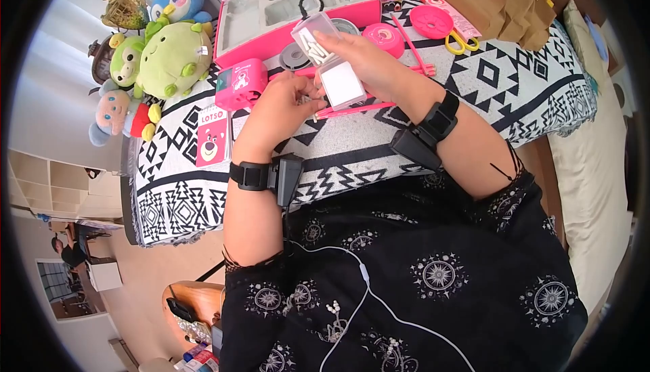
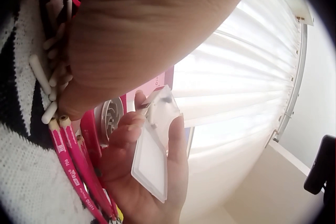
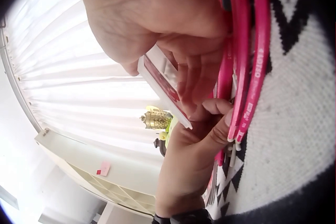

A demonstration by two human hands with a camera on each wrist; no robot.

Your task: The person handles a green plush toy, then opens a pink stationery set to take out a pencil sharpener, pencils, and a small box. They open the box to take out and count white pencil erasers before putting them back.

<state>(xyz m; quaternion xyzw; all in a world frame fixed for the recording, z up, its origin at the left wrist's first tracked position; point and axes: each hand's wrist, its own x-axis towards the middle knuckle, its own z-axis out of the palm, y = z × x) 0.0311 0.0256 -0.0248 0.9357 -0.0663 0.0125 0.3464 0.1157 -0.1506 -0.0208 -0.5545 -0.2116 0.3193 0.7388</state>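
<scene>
My right hand (image 1: 372,66) holds a small clear hinged plastic box (image 1: 345,88) with its lid swung open. Several short white sticks (image 1: 313,48) lie in one half; the other half looks flat and white. Just left of it, my left hand (image 1: 281,104) is low over the cloth, thumb and fingers curled together. In the left wrist view its fingertips are down among loose white sticks (image 2: 38,70), gripping at some of them, partly hidden by the hand. Pink pencils (image 2: 73,163) lie beside those fingertips and run under the right hand.
A large pink box (image 1: 298,10) with a moulded grey tray stands behind the hands. A pink device (image 1: 242,84) and a Lotso notebook (image 1: 214,143) lie left, near plush toys (image 1: 172,60). Yellow-handled scissors (image 1: 462,46) and brown paper bags (image 1: 482,8) are at right on the patterned cloth (image 1: 359,169).
</scene>
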